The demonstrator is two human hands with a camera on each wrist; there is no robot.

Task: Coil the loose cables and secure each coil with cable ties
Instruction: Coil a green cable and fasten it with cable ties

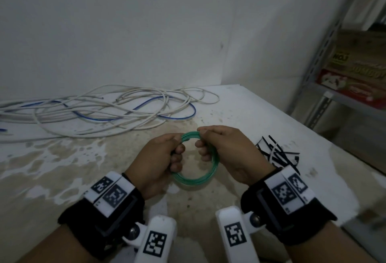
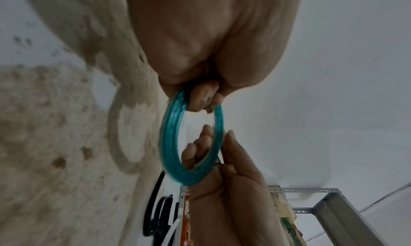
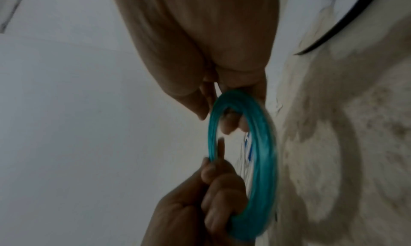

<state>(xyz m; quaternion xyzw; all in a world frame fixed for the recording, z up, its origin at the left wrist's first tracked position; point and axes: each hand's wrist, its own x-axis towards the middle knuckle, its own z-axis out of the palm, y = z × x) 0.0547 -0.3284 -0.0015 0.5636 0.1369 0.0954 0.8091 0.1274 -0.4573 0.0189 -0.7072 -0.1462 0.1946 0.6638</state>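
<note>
A small green cable coil [image 1: 200, 176] hangs between both hands above the stained white table [image 1: 62, 171]. My left hand [image 1: 165, 154] grips the coil's left side with its fingers curled through the ring. My right hand [image 1: 217, 145] holds the right side, thumb on top and fingers curled inside. In the left wrist view the coil [image 2: 171, 144] runs from my left hand [image 2: 204, 98] down to the right hand [image 2: 222, 161]. The right wrist view shows the coil [image 3: 264, 154] between my right hand [image 3: 227, 98] and the left hand [image 3: 213, 197]. A heap of black cable ties [image 1: 277, 154] lies to the right.
Loose white cables [image 1: 87, 114] and a blue cable [image 1: 177, 116] sprawl across the table's far side against the white wall. A metal shelf [image 1: 325, 58] with cardboard boxes [image 1: 359, 70] stands at the right. The table's right edge runs close to the ties.
</note>
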